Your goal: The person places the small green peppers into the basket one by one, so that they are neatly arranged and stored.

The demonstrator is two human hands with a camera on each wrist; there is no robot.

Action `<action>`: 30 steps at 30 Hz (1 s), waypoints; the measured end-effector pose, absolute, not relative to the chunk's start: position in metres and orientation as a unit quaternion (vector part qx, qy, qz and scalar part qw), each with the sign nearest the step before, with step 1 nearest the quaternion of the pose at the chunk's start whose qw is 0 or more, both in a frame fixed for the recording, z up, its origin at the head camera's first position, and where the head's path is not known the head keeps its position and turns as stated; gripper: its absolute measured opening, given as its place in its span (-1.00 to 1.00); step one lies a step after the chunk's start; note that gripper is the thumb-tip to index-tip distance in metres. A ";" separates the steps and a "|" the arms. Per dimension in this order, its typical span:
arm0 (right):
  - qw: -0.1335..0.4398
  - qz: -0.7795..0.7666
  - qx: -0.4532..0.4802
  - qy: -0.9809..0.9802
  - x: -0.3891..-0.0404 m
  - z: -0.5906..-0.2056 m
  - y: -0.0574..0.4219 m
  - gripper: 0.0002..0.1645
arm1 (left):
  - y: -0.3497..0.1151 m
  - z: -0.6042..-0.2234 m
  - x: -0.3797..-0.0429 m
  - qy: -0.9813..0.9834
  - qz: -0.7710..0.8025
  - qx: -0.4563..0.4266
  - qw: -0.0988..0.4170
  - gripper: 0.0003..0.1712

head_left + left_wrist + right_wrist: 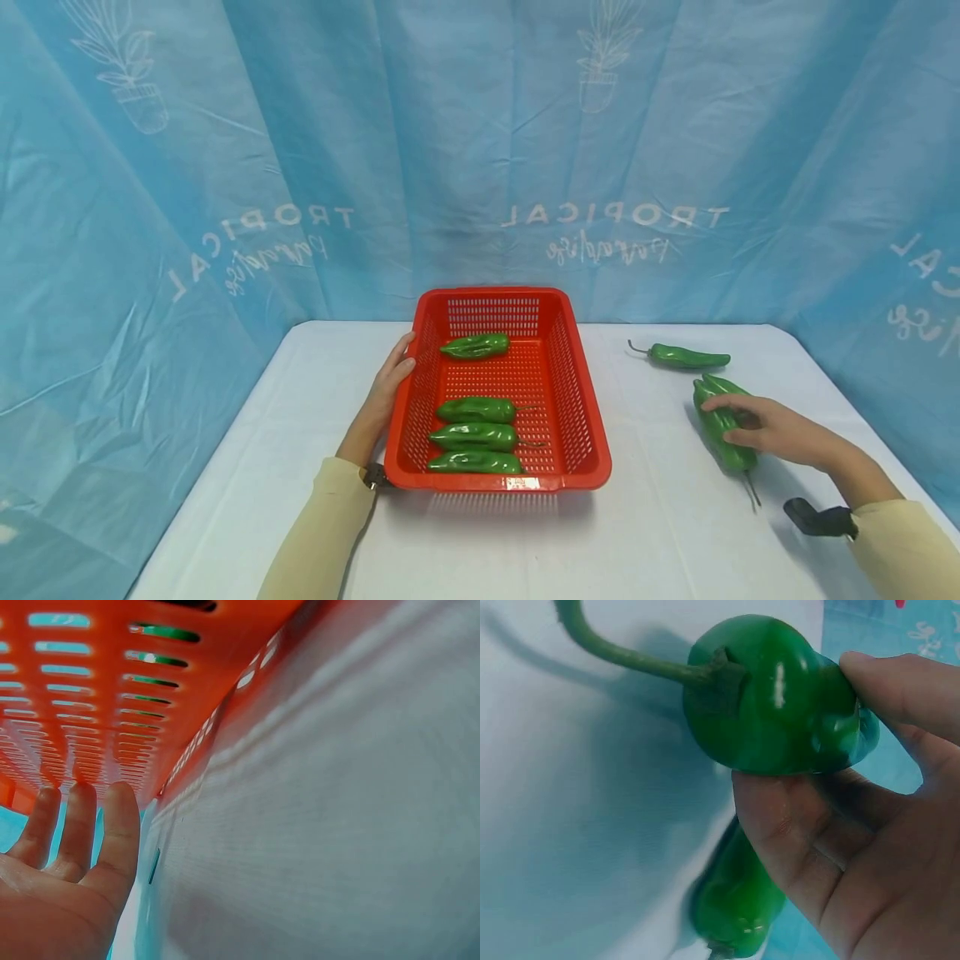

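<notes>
My right hand (780, 429) pinches a long green pepper (712, 421) between thumb and fingers, over the right part of the table. In the right wrist view, the held pepper (757, 697) shows its curved stem, and a second green pepper (739, 892) lies below it on the cloth. Part of that second pepper (723, 383) shows behind the held one in the head view. My left hand (386, 387) rests against the left side of a red plastic basket (592, 417). Its straight fingers (120, 832) touch the slotted outer wall (97, 720).
Inside the basket lie several green peppers, one (476, 346) at the back and others (472, 435) in a row near the front. Another pepper (686, 357) lies at the table's back right. Blue curtains (465, 167) surround the white table (480, 550).
</notes>
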State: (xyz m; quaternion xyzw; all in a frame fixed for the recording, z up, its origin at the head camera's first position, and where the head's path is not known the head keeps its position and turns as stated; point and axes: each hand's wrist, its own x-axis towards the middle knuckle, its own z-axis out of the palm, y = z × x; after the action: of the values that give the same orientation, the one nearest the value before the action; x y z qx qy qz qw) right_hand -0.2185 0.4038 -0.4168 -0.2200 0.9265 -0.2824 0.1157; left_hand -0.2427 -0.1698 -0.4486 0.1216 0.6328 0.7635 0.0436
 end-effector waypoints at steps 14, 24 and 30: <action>0.104 -0.277 -0.241 0.924 -0.229 -0.382 0.386 -0.46 | -0.170 -0.448 -0.242 0.631 0.766 0.115 0.045 -0.40; 0.062 -0.251 -0.264 0.929 -0.237 -0.358 0.370 -0.42 | -0.170 -0.447 -0.243 0.631 0.766 0.114 0.047 -0.39; 0.073 -0.250 -0.262 0.929 -0.238 -0.346 0.359 -0.36 | -0.170 -0.448 -0.242 0.628 0.768 0.115 0.050 -0.39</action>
State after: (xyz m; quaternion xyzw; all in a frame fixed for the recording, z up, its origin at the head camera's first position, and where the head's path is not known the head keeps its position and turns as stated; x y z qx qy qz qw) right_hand -0.2376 0.3588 -0.3464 -0.2620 0.9294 -0.2495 0.0727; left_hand -0.2425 -0.1701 -0.4484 0.1150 0.6281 0.7680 0.0500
